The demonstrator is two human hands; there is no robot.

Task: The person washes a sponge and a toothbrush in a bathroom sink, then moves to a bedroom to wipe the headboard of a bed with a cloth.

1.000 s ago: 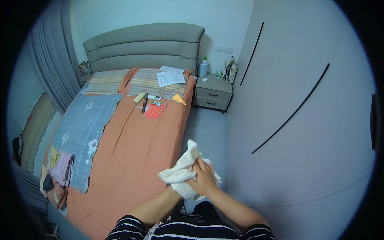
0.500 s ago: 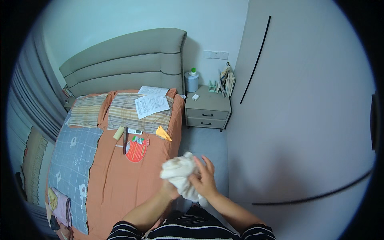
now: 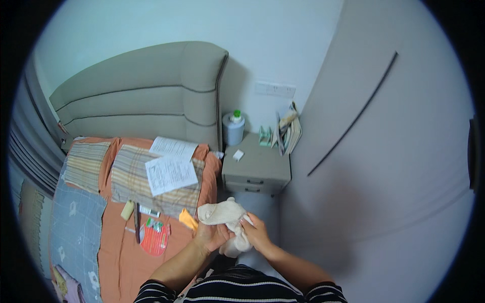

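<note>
A crumpled white cloth (image 3: 221,213) is bunched between both hands in front of my body, at the bed's right side. My left hand (image 3: 210,238) holds it from below, palm turned up and fingers curled in against the folds. From the right, my right hand (image 3: 256,233) grips the cloth with its thumb on top. Part of the cloth hangs down between the hands. Some of my left fingers are hidden by the fabric. Just left of the cloth, an orange cloth (image 3: 188,219) lies on the bed.
The bed (image 3: 113,252) has striped pillows (image 3: 124,174), papers (image 3: 172,174), a red round fan (image 3: 154,241) and a dark stick-like thing (image 3: 136,222). A nightstand (image 3: 257,164) with a blue canister (image 3: 233,130) and books (image 3: 289,132) stands ahead. A wardrobe (image 3: 379,166) borders the right.
The view has shifted, bringing the nightstand closer. The white cloth has been turned from a compact bundle into a looser shape, and my right hand has moved from over it to its right side.
</note>
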